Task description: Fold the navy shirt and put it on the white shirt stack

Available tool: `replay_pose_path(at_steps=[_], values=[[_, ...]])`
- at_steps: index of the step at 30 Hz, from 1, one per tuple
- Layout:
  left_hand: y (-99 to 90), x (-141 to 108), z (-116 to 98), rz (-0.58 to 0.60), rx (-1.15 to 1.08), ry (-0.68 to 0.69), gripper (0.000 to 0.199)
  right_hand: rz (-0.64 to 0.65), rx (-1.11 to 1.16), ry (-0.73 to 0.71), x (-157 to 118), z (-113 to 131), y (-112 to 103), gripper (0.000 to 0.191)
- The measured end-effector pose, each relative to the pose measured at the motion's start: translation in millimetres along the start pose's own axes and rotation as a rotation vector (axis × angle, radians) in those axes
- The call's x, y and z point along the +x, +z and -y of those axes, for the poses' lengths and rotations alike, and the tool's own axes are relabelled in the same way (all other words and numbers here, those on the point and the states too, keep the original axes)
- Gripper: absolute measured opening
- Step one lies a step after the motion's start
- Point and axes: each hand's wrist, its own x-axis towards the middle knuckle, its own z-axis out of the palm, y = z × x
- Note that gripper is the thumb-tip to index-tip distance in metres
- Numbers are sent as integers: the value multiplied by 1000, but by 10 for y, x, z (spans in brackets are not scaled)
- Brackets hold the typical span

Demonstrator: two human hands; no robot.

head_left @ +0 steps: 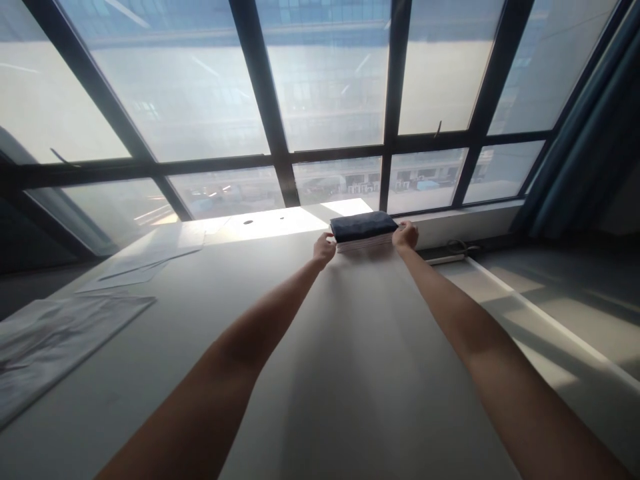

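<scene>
At the far end of the white table, a dark navy folded cloth lies on top of pale folded cloth. My left hand pinches the navy cloth's left end with curled fingers. At the opposite end, my right hand is closed on the right edge of the same cloth. Both arms reach far forward over the table. Whether the fingers also touch the pale cloth underneath, I cannot tell.
Large dark-framed windows rise behind the table. On the left lie paper sheets and a clear bag with whitish contents. A blue curtain hangs at the right, with a cable near the table's right edge.
</scene>
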Motion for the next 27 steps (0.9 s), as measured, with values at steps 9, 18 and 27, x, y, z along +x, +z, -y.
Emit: replay_pose_path(at_steps=[9,18,27], values=[[-1138,-1126,354,124,458,430,28,290,-154,-258,-1191,176,289,23],[-1715,-1796,571,150,522,422,26,523,-337,-369,-1670,271,254,25],[-1705,-1579,627,105,447,356,26,418,-648,-499,-2016,301,92,28]])
